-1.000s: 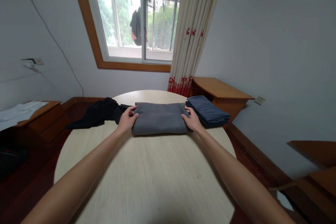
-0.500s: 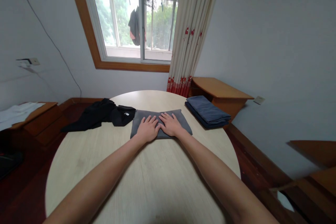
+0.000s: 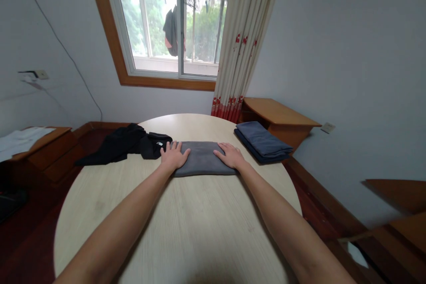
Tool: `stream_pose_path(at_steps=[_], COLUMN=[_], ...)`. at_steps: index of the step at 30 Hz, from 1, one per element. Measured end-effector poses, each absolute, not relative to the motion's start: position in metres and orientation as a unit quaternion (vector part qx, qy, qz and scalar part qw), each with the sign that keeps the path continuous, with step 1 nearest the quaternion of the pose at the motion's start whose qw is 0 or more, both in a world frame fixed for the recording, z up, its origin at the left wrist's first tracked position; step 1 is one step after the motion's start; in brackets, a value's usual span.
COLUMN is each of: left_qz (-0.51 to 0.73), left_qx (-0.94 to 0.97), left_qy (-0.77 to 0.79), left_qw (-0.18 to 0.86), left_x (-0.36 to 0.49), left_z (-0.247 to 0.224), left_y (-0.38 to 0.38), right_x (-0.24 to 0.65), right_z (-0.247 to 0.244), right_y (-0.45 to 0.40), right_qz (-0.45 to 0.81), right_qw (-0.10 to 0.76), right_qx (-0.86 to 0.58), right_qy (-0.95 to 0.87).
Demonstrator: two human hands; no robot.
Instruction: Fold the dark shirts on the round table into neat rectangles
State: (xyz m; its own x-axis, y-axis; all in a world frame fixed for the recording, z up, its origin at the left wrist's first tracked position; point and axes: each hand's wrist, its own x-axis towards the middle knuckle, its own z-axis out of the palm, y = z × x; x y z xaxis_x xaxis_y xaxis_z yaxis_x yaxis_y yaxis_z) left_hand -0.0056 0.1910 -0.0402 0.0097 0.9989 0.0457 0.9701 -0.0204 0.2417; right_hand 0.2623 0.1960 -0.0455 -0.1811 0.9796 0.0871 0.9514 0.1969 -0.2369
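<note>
A folded grey garment (image 3: 202, 159) lies flat on the round pale wooden table (image 3: 199, 217). My left hand (image 3: 173, 158) rests on its left end, fingers spread and thumb pointing inward. On the right end lies my right hand (image 3: 231, 156), palm down with its fingers stretched out. Neither hand grips the cloth. Close to the left fingers is a crumpled black garment (image 3: 124, 144) with a small white label, its left part hanging over the table edge. A stack of folded dark blue garments (image 3: 262, 140) sits to the right of my right hand.
Behind the table are a window and a long pale curtain (image 3: 244, 40) with red flowers. A wooden desk (image 3: 279, 113) stands at the back right, beyond the folded stack. At the left, white cloth or paper (image 3: 23, 142) covers part of a low wooden cabinet (image 3: 53, 157).
My hands have slid apart from the middle of the grey garment to its two ends. Its far edge, dipped in the middle before, now looks straight.
</note>
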Motion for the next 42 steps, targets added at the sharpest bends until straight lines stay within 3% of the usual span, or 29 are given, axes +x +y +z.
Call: stream_pose_path(at_steps=[6,12,17,20,23,26,30,33,37,42], left_qz=[0.101,0.069,0.069,0.058,0.057,0.135,0.346,0.475,0.554,0.606], left_qx=[0.705,0.712,0.723,0.705,0.686,0.679,0.649,0.631,0.586,0.494], left_qy=[0.697,0.699,0.687,0.707,0.717,0.701,0.625,0.522,0.431,0.391], left_qw=[0.080,0.027,-0.018,0.023,0.106,0.173,0.260,0.322,0.404,0.485], left_x=[-0.025,-0.045,-0.051,-0.049,-0.049,-0.052,-0.050,-0.042,-0.029,-0.013], left_z=[-0.043,-0.035,-0.020,-0.017,-0.019,-0.023,-0.019,-0.006,0.011,0.000], left_y=[0.187,0.170,0.143,0.133,0.136,0.145,0.144,0.134,0.125,0.120], right_x=[0.275,0.250,0.231,0.230,0.230,0.228,0.222,0.218,0.217,0.231], right_z=[-0.036,0.000,0.034,0.048,0.049,0.030,-0.006,-0.023,-0.026,-0.007], right_y=[0.168,0.065,-0.024,-0.031,0.002,0.055,0.121,0.150,0.162,0.148], right_qz=[0.076,0.005,0.054,0.093,0.100,0.134,0.315,0.505,0.675,0.649], right_qw=[0.071,-0.038,-0.116,-0.132,-0.056,0.067,0.212,0.334,0.338,0.410], right_qx=[-0.630,-0.626,-0.565,-0.529,-0.570,-0.610,-0.602,-0.489,-0.337,-0.338], right_qy=[-0.769,-0.779,-0.815,-0.833,-0.813,-0.778,-0.703,-0.627,-0.562,-0.544])
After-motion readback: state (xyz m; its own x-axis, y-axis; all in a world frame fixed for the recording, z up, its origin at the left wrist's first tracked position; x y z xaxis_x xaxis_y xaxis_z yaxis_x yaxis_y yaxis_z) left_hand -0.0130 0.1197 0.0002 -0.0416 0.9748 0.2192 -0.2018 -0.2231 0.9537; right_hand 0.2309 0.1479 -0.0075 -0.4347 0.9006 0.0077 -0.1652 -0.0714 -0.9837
